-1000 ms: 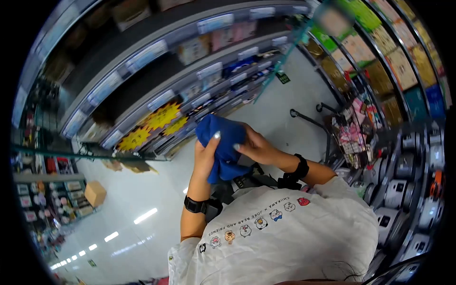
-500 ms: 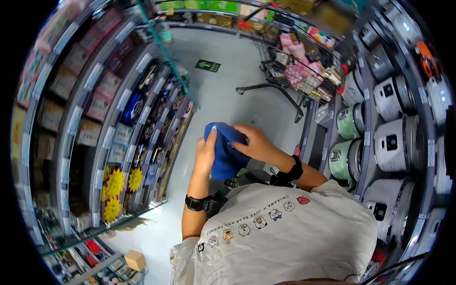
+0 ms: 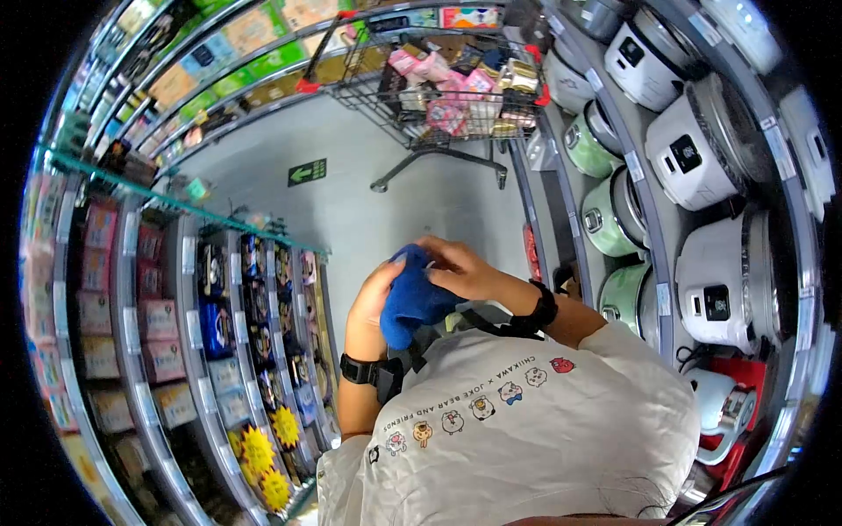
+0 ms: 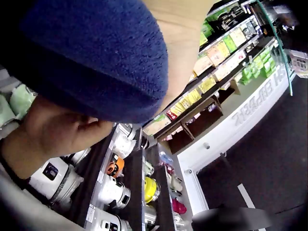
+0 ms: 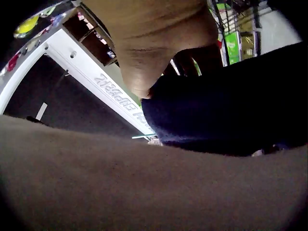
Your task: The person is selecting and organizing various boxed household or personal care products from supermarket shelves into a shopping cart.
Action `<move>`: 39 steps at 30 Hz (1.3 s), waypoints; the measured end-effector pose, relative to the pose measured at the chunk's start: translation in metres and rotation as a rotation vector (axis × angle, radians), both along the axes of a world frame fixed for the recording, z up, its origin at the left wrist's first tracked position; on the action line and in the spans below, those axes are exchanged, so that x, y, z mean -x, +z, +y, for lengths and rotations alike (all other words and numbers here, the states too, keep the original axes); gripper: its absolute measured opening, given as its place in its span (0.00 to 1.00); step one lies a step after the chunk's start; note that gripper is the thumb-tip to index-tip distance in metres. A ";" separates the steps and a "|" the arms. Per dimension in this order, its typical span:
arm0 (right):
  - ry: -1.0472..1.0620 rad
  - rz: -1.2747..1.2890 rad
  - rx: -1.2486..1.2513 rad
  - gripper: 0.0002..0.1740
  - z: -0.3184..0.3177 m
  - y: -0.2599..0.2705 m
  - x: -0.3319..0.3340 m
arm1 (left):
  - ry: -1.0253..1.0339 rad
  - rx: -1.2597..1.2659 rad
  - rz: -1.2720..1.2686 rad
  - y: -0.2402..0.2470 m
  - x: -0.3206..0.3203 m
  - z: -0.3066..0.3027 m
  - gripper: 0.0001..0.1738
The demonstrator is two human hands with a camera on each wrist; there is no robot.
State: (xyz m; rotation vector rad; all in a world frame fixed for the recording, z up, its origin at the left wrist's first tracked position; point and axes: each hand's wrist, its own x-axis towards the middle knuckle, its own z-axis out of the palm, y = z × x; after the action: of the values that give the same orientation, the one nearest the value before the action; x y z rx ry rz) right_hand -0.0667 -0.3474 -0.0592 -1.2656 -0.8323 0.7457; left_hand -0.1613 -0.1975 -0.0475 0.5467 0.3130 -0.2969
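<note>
A crumpled blue cloth (image 3: 410, 301) is held between both hands in front of the white shirt. The left hand (image 3: 374, 294) grips its left side, and the right hand (image 3: 462, 267) pinches its upper right part with thumb and fingers. In the left wrist view the fuzzy cloth (image 4: 101, 57) fills the upper left, hiding part of the hands. The right wrist view shows the cloth (image 5: 226, 106) dark, beside a hand (image 5: 159, 43) with its fingertips hidden.
A shopping cart (image 3: 456, 96) full of packages stands ahead on the grey floor (image 3: 351, 202). Rice cookers (image 3: 702, 145) line shelves at the right. Shelves with boxed goods (image 3: 162, 359) and yellow star signs (image 3: 257, 451) run along the left. A green arrow sign (image 3: 307, 172) lies on the floor.
The view has swung round, so the cart and rice cookers appear farther left and larger. Both hands still hold the cloth, which has changed shape and bunched up.
</note>
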 end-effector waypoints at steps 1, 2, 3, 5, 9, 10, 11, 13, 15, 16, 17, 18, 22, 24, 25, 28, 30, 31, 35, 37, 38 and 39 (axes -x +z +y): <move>-0.038 -0.101 0.014 0.18 0.004 0.001 -0.005 | -0.005 -0.048 -0.020 0.005 -0.004 0.005 0.25; -0.076 -0.204 0.028 0.17 0.009 0.003 -0.011 | -0.030 -0.119 -0.040 0.014 -0.010 0.009 0.25; -0.117 -0.306 0.043 0.16 0.015 0.005 -0.017 | -0.056 -0.190 -0.063 0.026 -0.019 0.010 0.24; -0.326 -0.557 0.167 0.18 0.026 0.007 -0.028 | -0.207 -0.324 -0.104 0.013 -0.037 0.032 0.21; -0.734 -0.786 0.345 0.14 0.056 0.001 -0.061 | -0.313 -0.651 -0.005 0.016 -0.079 0.070 0.16; -0.812 -0.822 0.386 0.13 0.063 0.005 -0.070 | -0.208 -0.655 -0.018 0.009 -0.089 0.078 0.15; -0.859 -0.907 0.425 0.10 0.069 0.011 -0.078 | -0.100 -0.654 -0.029 -0.008 -0.098 0.086 0.14; -0.818 -1.036 0.635 0.11 0.085 0.015 -0.092 | 0.111 -0.500 0.075 -0.033 -0.121 0.108 0.14; -0.764 -1.142 0.791 0.15 0.106 0.019 -0.097 | 0.184 -0.406 0.042 -0.047 -0.133 0.125 0.16; -0.743 -1.153 0.810 0.17 0.118 0.020 -0.096 | 0.223 -0.356 0.025 -0.054 -0.140 0.132 0.17; -0.721 -1.162 0.831 0.18 0.131 0.021 -0.093 | 0.207 -0.360 -0.005 -0.071 -0.147 0.143 0.18; -0.697 -1.171 0.853 0.20 0.141 0.021 -0.091 | 0.231 -0.285 0.044 -0.067 -0.151 0.150 0.18; -0.566 -1.133 0.830 0.18 0.165 0.005 -0.089 | 0.286 -0.034 0.205 -0.057 -0.160 0.171 0.18; -0.501 -0.927 0.726 0.17 0.170 -0.006 -0.092 | 0.253 0.058 0.246 -0.060 -0.164 0.178 0.16; -0.455 -0.820 0.669 0.17 0.170 -0.012 -0.097 | 0.217 0.098 0.255 -0.064 -0.165 0.181 0.16; -0.404 -0.510 0.595 0.14 0.168 -0.021 -0.123 | 0.169 0.069 0.264 -0.049 -0.176 0.176 0.13; -0.419 -0.348 0.484 0.11 0.165 -0.029 -0.133 | 0.135 0.028 0.210 -0.051 -0.181 0.175 0.12; -0.432 -0.299 0.383 0.09 0.165 -0.034 -0.136 | 0.113 0.025 0.145 -0.060 -0.186 0.180 0.11; -0.283 -0.277 0.314 0.08 0.150 -0.026 -0.157 | 0.171 -0.170 0.048 -0.042 -0.216 0.168 0.09; -0.334 -0.420 0.446 0.08 0.136 -0.035 -0.186 | 0.186 -0.308 0.013 -0.042 -0.234 0.160 0.08; -0.359 -0.490 0.504 0.08 0.131 -0.039 -0.201 | 0.200 -0.423 -0.011 -0.050 -0.243 0.159 0.09; -0.434 -0.565 0.489 0.07 0.127 -0.037 -0.216 | 0.213 -0.540 -0.031 -0.062 -0.250 0.159 0.09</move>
State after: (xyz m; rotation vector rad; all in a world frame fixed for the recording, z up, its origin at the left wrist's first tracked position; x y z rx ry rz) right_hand 0.1490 -0.2204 -0.0959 -2.0723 -0.7963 0.2329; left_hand 0.0885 -0.0386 -0.1092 1.0393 0.4211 0.0092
